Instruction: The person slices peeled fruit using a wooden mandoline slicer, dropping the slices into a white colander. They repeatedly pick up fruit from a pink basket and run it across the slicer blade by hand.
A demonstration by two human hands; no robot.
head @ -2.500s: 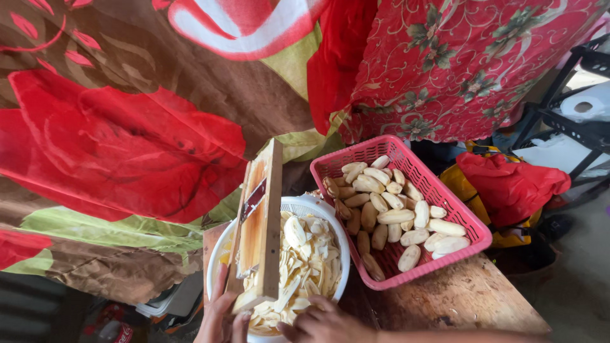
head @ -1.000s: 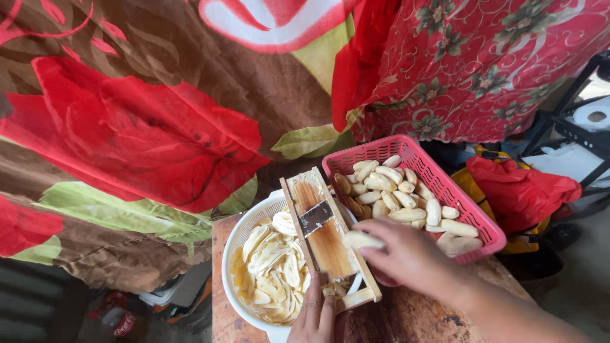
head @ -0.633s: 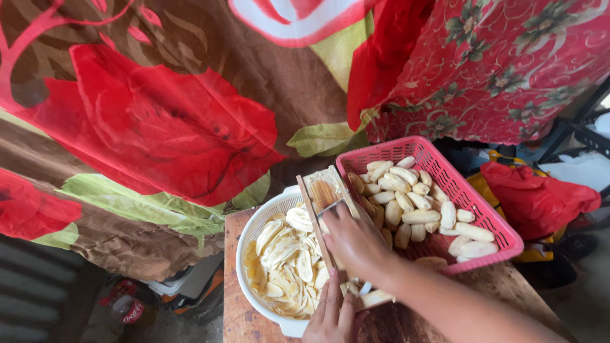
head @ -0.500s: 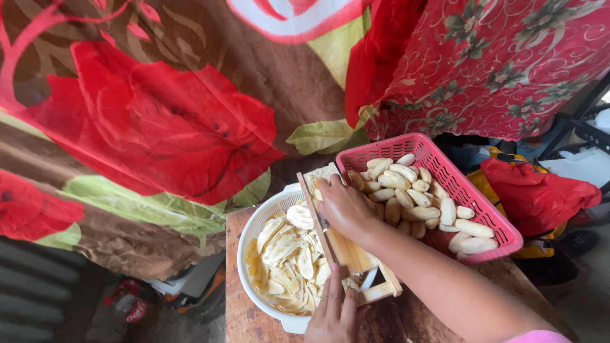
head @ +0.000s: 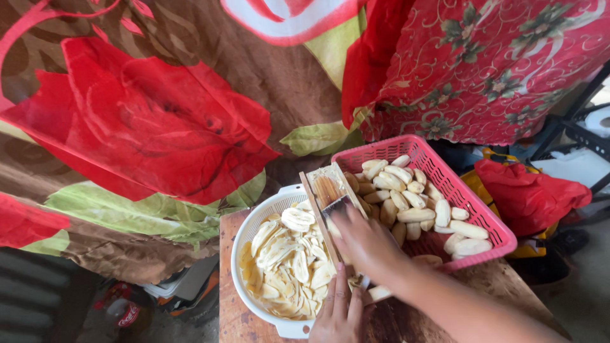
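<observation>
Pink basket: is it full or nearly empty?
Partly full. The pink basket holds a loose pile of peeled pale pieces over most of its floor, below the rim; some mesh shows bare at the near corner.

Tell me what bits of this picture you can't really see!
- What the right hand presses on the wooden slicer: covered by the hand and blurred, head view.
- The left hand: its lower part is cut off by the bottom edge.
- The slicer's lower end: hidden under both hands.
- The white bowl: its bottom is covered by slices, and the near rim is clipped.
- The pink basket: its floor is hidden by peeled pieces.
</observation>
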